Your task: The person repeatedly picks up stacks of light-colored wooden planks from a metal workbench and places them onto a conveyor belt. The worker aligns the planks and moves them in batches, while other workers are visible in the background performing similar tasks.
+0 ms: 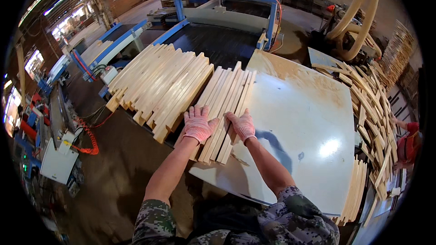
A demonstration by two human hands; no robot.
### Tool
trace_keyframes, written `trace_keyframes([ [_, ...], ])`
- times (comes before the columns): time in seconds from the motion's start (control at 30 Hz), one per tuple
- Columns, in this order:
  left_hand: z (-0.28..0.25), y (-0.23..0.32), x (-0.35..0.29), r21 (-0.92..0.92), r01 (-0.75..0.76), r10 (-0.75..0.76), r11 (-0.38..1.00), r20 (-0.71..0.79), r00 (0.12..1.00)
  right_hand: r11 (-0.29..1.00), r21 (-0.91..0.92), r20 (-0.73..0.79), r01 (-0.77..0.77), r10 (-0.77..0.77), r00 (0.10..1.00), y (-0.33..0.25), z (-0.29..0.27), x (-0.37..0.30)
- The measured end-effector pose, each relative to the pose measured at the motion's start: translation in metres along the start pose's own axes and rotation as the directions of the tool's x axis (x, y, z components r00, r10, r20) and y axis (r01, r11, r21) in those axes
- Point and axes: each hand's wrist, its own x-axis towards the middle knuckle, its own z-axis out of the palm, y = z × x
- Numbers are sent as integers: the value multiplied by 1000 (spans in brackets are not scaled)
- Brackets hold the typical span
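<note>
In front of me lies a small group of long, pale wooden strips [221,109], set side by side with uneven ends. My left hand [198,123], in a pinkish knit glove, rests flat on the left strips with its fingers spread. Gloved alike, my right hand [242,125] touches the right strips, its thumb stretched left and apart from the fingers, which point away from me. Left of this group a wider row of wooden strips [159,84] lies close together, a dark gap between the two.
A pale, glossy board [299,118] with sawdust at its far end spreads to the right. Beyond the strips stands a blue-framed machine with a dark belt [218,36]. Loose wooden pieces [370,113] pile up at far right, near a person in red [408,145]. Machinery [59,159] stands left.
</note>
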Motion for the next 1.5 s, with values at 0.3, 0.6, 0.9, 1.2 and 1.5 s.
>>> trace_keyframes([
  [0.3,-7,-82,50,-14,-428,428,904,-26,904,991,-102,-97,-92,82,992,-33,58,24],
  [0.6,-25,-90,47,-115,-423,427,899,9,904,886,-435,-141,-159,107,984,-99,57,-5],
  [0.9,-27,-87,50,-64,-444,446,894,29,895,859,-410,-344,-306,165,924,-58,-30,-40],
  [1.2,-26,-86,52,-58,-453,457,889,90,885,775,-555,-352,-303,111,929,-28,-37,-54],
  [1.5,-47,-276,91,-158,-278,245,947,-203,948,951,-251,-89,180,-208,974,-95,20,-47],
])
